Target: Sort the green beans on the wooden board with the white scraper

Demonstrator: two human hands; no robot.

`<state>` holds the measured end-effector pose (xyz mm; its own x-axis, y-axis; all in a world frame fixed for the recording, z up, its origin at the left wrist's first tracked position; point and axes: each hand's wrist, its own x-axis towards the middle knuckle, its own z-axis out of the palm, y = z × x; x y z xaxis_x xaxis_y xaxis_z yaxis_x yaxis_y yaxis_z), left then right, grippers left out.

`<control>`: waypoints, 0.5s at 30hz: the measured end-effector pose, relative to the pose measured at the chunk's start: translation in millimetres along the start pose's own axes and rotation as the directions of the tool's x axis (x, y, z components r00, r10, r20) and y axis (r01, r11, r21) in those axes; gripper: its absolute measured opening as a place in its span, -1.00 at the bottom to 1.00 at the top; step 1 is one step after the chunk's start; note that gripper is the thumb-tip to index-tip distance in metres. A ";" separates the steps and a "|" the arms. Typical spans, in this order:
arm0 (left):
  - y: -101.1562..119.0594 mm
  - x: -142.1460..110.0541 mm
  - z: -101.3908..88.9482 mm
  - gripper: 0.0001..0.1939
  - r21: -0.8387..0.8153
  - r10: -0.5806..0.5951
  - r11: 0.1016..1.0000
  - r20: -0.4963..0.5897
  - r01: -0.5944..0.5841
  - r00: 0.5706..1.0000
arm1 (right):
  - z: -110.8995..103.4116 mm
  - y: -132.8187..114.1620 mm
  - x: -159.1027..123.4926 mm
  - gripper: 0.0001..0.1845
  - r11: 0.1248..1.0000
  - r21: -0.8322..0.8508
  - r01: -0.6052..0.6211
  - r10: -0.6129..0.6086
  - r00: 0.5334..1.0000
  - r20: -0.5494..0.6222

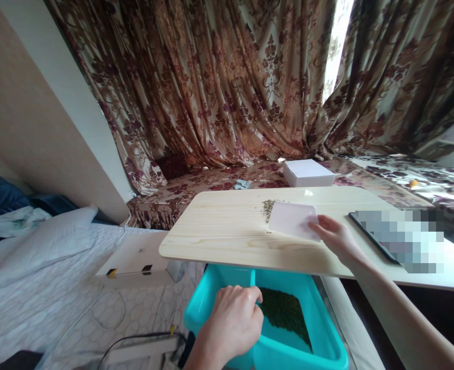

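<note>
My right hand [330, 234] grips the right edge of a thin white rectangular sheet or tray [293, 220]. The white piece lies low over the light wooden tabletop [215, 226], its left edge against a small scatter of dried green herb bits [268, 209]. Below the table's near edge is a teal plastic bin [327, 329] split by a divider. Dark green chopped herb [284, 311] fills part of its right compartment. My left hand [237, 316] hovers over the bin at the divider, fingers curled and closed; what they hold, if anything, is hidden.
A tablet-like device with a blurred screen [398, 239] lies on the table's right side. Behind the table sits a white box [307, 172], before patterned curtains [230, 77]. Left of the bin, another white box [136, 254] and cables [134, 336] rest on the bed.
</note>
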<state>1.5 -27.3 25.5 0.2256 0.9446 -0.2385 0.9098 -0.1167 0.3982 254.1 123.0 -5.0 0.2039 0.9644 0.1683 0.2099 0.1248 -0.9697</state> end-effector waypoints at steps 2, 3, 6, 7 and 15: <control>0.0 -0.4 0.0 -0.59 -0.002 -0.006 1.000 -0.003 0.006 1.000 | 0.7 1.2 0.4 -0.76 1.000 0.001 -0.010 0.010 1.000 -0.005; -0.4 -0.3 0.2 -0.59 -0.003 -0.006 1.000 -0.006 0.006 1.000 | 0.2 2.1 0.2 -0.76 1.000 -0.002 -0.012 0.012 1.000 -0.005; -2.6 1.3 0.8 -0.59 0.003 -0.002 1.000 -0.011 0.002 1.000 | -3.3 4.7 -1.4 -0.75 1.000 -0.011 -0.001 0.001 1.000 0.002; -3.5 2.0 1.1 -0.59 0.006 -0.002 1.000 -0.009 0.002 1.000 | -4.5 5.0 -2.1 -0.75 1.000 -0.015 0.006 -0.006 1.000 0.003; -4.7 1.5 3.7 -0.59 0.005 -0.020 1.000 -0.008 0.020 1.000 | -0.6 1.2 -3.5 -0.75 0.999 0.030 0.018 -0.018 1.000 0.011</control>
<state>-1.2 -26.5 19.9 0.2042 0.9492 -0.2396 0.9160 -0.0989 0.3887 254.2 119.7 -6.7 0.1893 0.9645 0.1839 0.1849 0.1489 -0.9714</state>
